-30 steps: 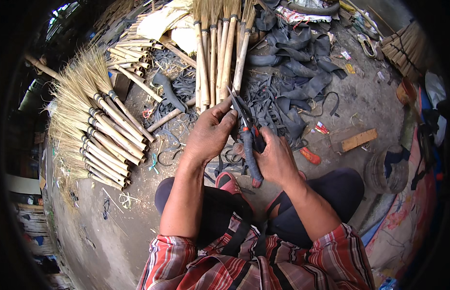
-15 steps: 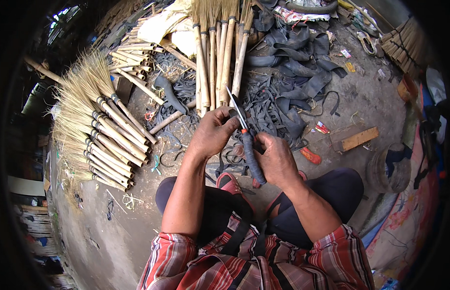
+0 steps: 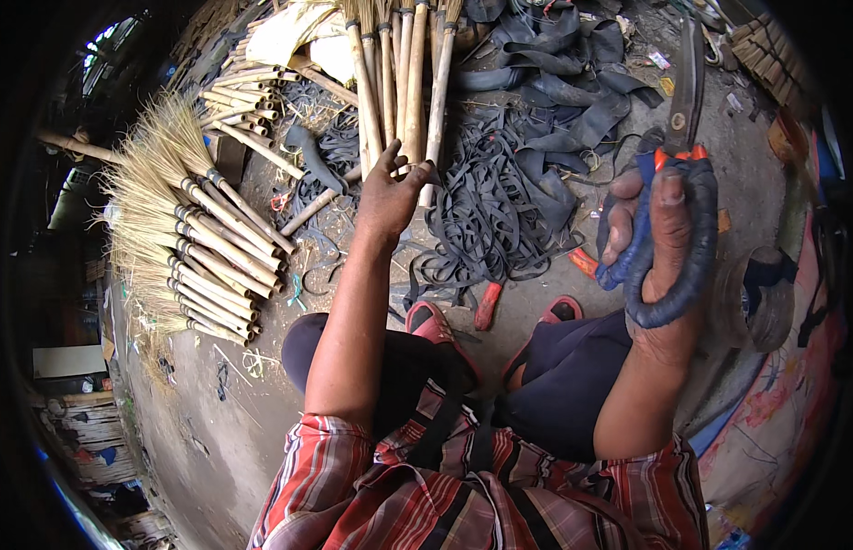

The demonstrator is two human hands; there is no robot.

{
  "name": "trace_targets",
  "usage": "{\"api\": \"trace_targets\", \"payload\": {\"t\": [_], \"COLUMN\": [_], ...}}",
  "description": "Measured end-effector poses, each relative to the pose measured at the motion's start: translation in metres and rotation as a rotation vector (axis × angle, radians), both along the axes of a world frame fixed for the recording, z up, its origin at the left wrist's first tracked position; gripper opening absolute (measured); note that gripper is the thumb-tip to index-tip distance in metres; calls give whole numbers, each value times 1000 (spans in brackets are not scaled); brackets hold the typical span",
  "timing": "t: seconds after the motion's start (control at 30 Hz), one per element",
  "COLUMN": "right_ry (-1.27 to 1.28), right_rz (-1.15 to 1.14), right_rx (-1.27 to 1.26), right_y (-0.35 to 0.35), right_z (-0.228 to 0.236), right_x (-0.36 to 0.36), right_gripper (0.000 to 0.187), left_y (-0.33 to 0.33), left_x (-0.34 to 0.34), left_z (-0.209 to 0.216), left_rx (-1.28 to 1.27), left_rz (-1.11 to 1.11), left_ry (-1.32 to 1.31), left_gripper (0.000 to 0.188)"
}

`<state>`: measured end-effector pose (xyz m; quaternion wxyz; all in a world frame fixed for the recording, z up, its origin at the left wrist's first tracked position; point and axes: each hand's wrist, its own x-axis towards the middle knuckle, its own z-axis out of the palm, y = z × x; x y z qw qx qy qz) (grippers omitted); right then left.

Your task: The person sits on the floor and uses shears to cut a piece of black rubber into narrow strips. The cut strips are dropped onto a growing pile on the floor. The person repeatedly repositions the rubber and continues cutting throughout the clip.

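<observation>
While right grip (image 3: 667, 247) clasps scissors (image 3: 683, 128) | left grip (image 3: 387, 202) near broom handles (image 3: 415, 101) | hold unclear

Red, white and black plaid on the shirt (image 3: 481, 513)! Dark grey scissors (image 3: 687, 101), orange at the joint, navy-blue handles (image 3: 708, 229); black rubber strips (image 3: 489, 197), straw-yellow brooms (image 3: 156, 202), pinkish-red sandals (image 3: 433, 327)!

Broom row (image 3: 220, 252) on floor (image 3: 216, 477), left of left hand (image 3: 388, 203); stick pile (image 3: 246, 99) beyond it. Second broom group (image 3: 414, 87) ahead of left hand, between stick pile and loose sheets (image 3: 568, 105); strip heap (image 3: 489, 206) nearer than sheets, between the hands. Scissors (image 3: 679, 120) in right hand (image 3: 667, 234), right of heap
</observation>
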<state>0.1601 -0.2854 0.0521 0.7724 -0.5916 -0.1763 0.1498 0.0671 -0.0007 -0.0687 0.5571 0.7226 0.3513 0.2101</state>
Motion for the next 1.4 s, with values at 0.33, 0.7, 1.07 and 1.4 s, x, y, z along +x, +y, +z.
{"api": "trace_targets", "payload": {"t": [0.33, 0.7, 1.07, 1.4], "right_ry": [109, 45, 42, 212], "right_rz": [-351, -344, -331, -241], "right_rx": [7, -141, -226, -210], "right_y": [-27, -44, -51, -32], "right_z": [-27, -51, -69, -57], "right_x": [50, 82, 103, 95], "right_gripper": [47, 38, 32, 20], "left_y": [-37, -58, -11, 11], "left_x": [89, 177, 214, 201], "left_z": [-114, -248, -320, -190], "left_rx": [-486, 72, 155, -715], "left_rz": [-41, -161, -507, -175], "left_ry": [169, 699, 666, 240], "left_gripper": [43, 58, 43, 33]}}
